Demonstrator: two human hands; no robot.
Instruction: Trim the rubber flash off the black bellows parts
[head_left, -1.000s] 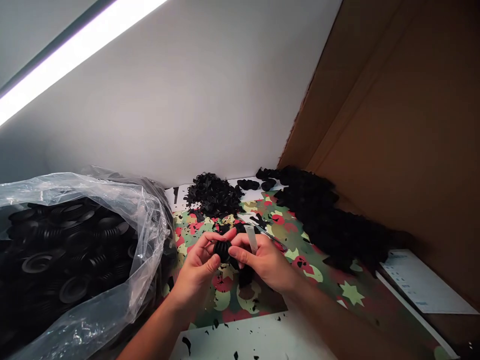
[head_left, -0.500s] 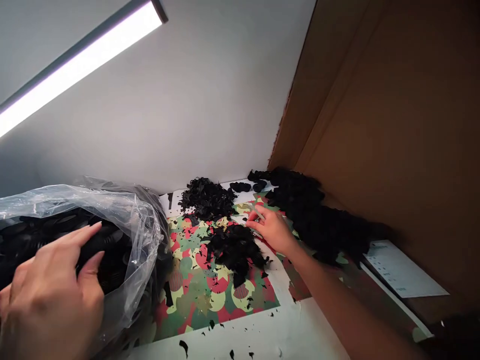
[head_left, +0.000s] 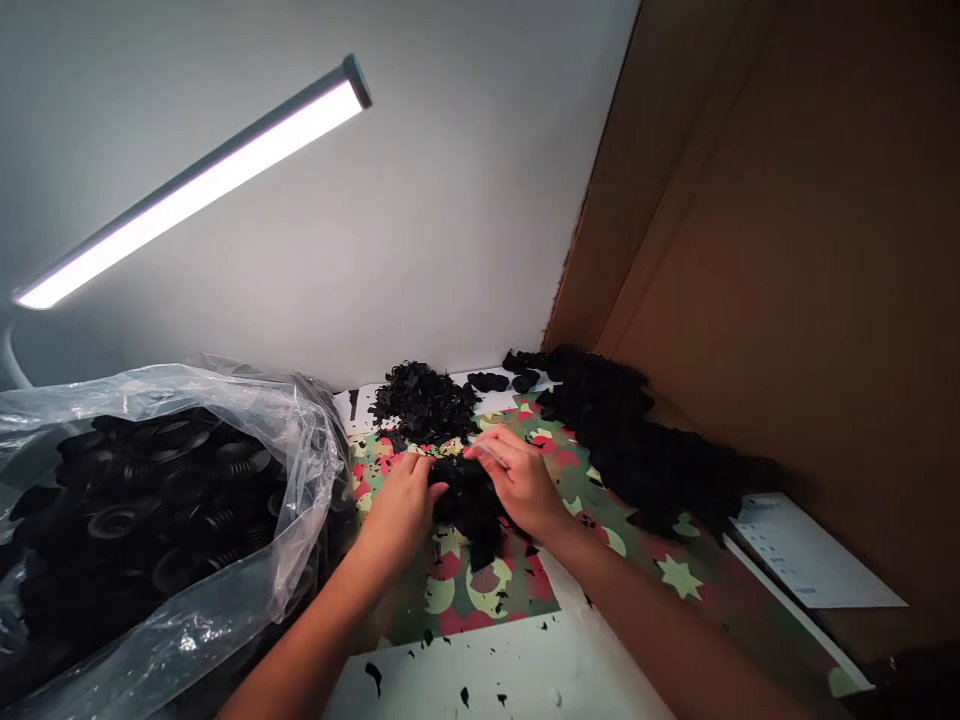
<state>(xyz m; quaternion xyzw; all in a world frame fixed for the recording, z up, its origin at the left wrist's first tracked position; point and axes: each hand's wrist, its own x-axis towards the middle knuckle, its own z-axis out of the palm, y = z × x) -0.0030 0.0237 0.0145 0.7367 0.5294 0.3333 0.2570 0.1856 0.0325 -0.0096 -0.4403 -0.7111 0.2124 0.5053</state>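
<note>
L hand (head_left: 400, 508): fingers bent, thumb a bit apart from them, at the L edge of the loose black heap (head_left: 472, 515); can't tell if they're pinching a piece (black on black, hard to read). R hand (head_left: 523, 487): fingers closed round a slim pale tool (head_left: 489, 452), its end poking out near the fingertips, over the heap's upper R side. So the heap lies btwn the two sets of fingers, spilling toward the wearer, on a camo-type patterned sheet (head_left: 450, 605) w/ stars & round shapes.

Main container: clear plastic bag (head_left: 309, 480), well L of the L fingers, mouth open, rim folded & crinkled. Inside: lots of black ribbed parts (head_left: 112, 522), round, some w/ flared rims & ring-like ends, jumbled together; can't count them or see the bottom.

Beyond the fingertips: pile of black shreds (head_left: 424, 402), loose, no container, w/ a few dark clumps (head_left: 487, 382) just R of it. R of the R fingers: long black mound (head_left: 645, 450), also uncontained, running back along the cardboard (head_left: 757, 250). Farther R, a white printed sheet (head_left: 817, 555) lies near the mound's end.

Nearer the wearer than the fingers: pale surface (head_left: 442, 680) w/ scattered black bits. Lit bar lamp (head_left: 202, 195) slants above & L of both hands, in front of a pale wall (head_left: 450, 200).
</note>
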